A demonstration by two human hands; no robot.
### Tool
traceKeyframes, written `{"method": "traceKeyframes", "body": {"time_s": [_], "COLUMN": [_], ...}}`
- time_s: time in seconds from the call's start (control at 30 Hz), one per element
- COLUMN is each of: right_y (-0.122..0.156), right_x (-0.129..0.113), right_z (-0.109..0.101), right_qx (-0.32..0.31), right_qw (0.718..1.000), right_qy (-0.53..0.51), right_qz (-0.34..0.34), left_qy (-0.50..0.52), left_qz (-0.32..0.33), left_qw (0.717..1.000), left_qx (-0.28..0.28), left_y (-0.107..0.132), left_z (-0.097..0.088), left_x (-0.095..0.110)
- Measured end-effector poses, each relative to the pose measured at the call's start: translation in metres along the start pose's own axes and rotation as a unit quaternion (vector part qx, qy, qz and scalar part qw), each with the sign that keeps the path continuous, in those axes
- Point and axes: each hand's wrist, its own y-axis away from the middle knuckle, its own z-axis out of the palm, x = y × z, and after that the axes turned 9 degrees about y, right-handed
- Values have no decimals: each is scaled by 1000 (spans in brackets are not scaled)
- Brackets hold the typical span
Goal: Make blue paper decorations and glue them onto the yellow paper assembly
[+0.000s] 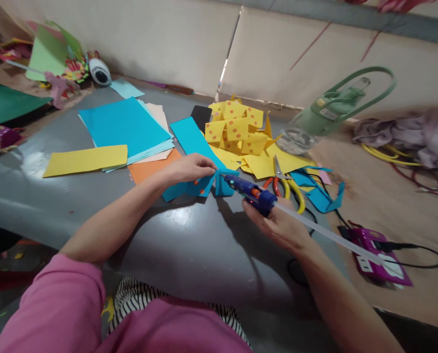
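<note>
My left hand [194,167] pinches a folded blue paper piece [175,191] that has small orange marks on it. Wrapped in my right hand [278,223] is a dark blue glue gun [251,192], with a long whitish glue stick [324,230] sticking out of its back. Its nozzle meets the blue paper close to my left fingertips; whether glue is coming out I cannot tell. A blue paper strip [193,139] lies just beyond my left hand. Scissors [296,196] with red and yellow handles rest beyond my right hand.
Folded yellow paper pieces [236,128] with orange squares are heaped at the back. Stacked blue sheets [123,125] and a yellow strip [85,161] lie left. A green-lidded bottle [322,115] stands back right. A purple power strip [369,255] with a black cord sits at right.
</note>
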Motion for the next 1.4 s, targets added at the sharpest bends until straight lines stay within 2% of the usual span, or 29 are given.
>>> {"method": "traceKeyframes", "body": {"time_s": [1.4], "right_y": [0], "right_x": [-4], "right_z": [-3], "right_qx": [7], "right_qw": [1000], "right_qy": [12], "right_qz": [-1], "left_qy": [14], "left_qz": [-8], "left_qw": [1000], "left_qx": [5], "left_y": [-1], "left_z": [1], "left_x": [0]}}
